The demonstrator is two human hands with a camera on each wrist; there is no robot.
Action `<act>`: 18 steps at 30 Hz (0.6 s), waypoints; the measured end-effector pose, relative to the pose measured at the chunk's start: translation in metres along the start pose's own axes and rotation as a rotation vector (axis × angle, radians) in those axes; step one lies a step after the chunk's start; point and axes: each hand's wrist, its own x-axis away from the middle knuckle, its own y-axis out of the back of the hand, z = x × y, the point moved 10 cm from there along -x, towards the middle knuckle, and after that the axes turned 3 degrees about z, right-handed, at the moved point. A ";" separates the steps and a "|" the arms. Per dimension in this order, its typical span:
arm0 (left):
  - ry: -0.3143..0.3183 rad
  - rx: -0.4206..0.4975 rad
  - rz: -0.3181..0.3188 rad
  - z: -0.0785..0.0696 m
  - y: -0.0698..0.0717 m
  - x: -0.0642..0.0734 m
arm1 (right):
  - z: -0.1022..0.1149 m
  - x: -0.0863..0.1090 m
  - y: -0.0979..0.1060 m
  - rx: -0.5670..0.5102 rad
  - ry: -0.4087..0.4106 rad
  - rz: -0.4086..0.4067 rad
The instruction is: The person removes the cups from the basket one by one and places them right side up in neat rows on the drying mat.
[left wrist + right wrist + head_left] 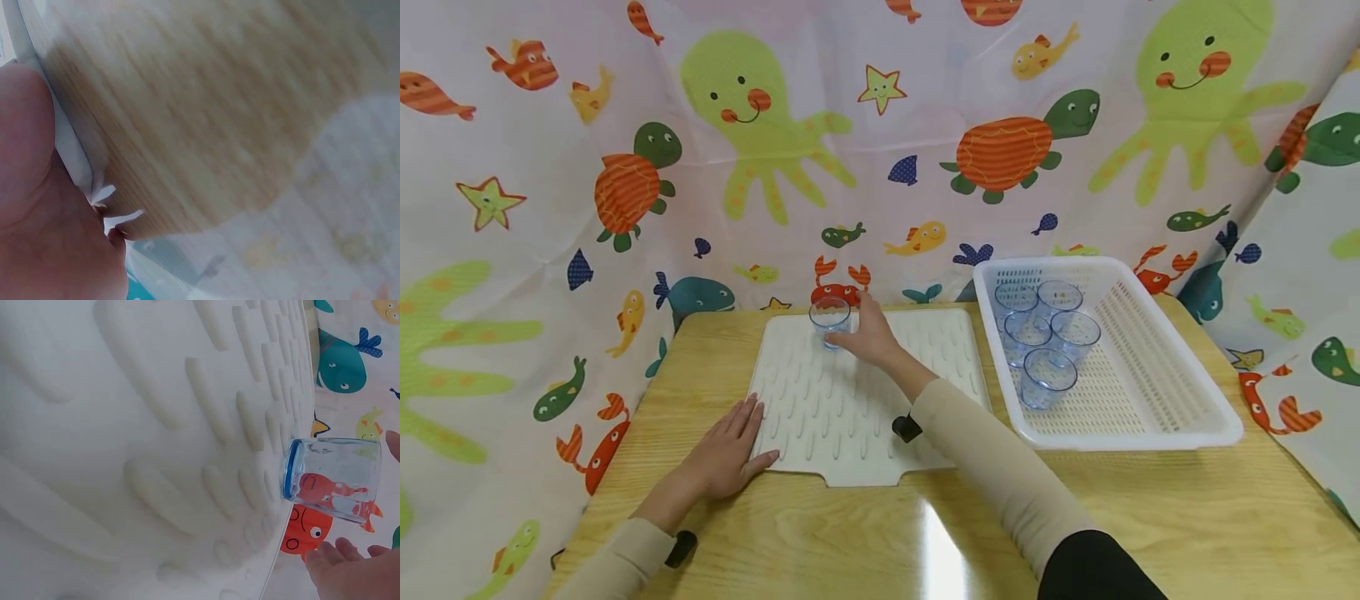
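Observation:
A clear, bluish drinking glass [830,320] stands near the far edge of a white ribbed draining board [925,350]. Around the glass [334,478], my right hand [871,335] has its thumb on the near side and its fingers beyond. In the right wrist view, a gap shows between the fingers [340,556] and the glass, whose thick blue end is on the board. My left hand [730,446] rests flat at the board's left edge, fingers stretched forward and thumb over the front left corner. In the left wrist view, that hand [50,206] fills the left side.
Right of the board sits a white plastic basket [1150,417] with several similar glasses [1048,379] grouped in its left part. Both stand on a wooden table [790,533]. A sea-animal patterned curtain [895,200] hangs along the back and sides.

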 end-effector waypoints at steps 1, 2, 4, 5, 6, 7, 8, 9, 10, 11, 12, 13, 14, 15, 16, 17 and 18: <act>0.002 0.000 0.000 0.001 0.000 0.000 | 0.000 0.001 0.001 0.007 -0.006 -0.001; 0.002 0.001 0.001 0.001 0.000 0.000 | -0.001 0.002 0.002 0.009 -0.010 -0.001; 0.009 -0.004 0.011 0.003 -0.002 -0.001 | -0.002 0.004 0.003 0.013 -0.020 -0.001; 0.010 -0.004 0.014 0.004 -0.002 0.000 | -0.003 0.005 0.004 0.013 -0.025 0.000; 0.009 -0.002 0.016 0.004 -0.003 0.000 | -0.003 0.005 0.004 0.010 -0.028 -0.002; 0.009 0.000 0.018 0.005 -0.003 0.000 | -0.004 0.006 0.005 0.010 -0.032 -0.004; 0.007 0.004 0.018 0.005 -0.002 0.000 | -0.003 0.007 0.006 0.008 -0.032 -0.005; 0.004 0.008 0.012 0.006 -0.001 0.000 | -0.003 0.007 0.006 0.010 -0.032 -0.007; -0.002 0.011 0.006 0.005 -0.001 0.000 | -0.003 0.008 0.007 0.010 -0.031 -0.009; -0.003 0.010 0.005 0.005 0.000 -0.001 | -0.003 0.009 0.009 0.012 -0.029 -0.011; -0.005 0.011 0.003 0.005 0.000 -0.001 | -0.002 0.010 0.010 0.014 -0.029 -0.010; -0.006 0.011 0.003 0.004 0.000 -0.001 | -0.002 0.011 0.010 0.017 -0.030 -0.009; -0.008 0.013 0.003 0.004 0.001 -0.001 | -0.002 0.012 0.010 0.021 -0.031 -0.007; -0.009 0.011 0.003 0.004 0.000 -0.001 | -0.001 0.013 0.010 0.020 -0.034 -0.005; -0.006 0.008 0.011 0.005 -0.001 -0.001 | 0.000 0.015 0.011 0.022 -0.037 -0.003; -0.003 0.009 0.017 0.006 -0.002 -0.002 | 0.001 0.016 0.011 0.026 -0.040 -0.002; -0.005 0.009 0.017 0.006 -0.002 -0.002 | 0.002 0.018 0.011 0.031 -0.043 0.000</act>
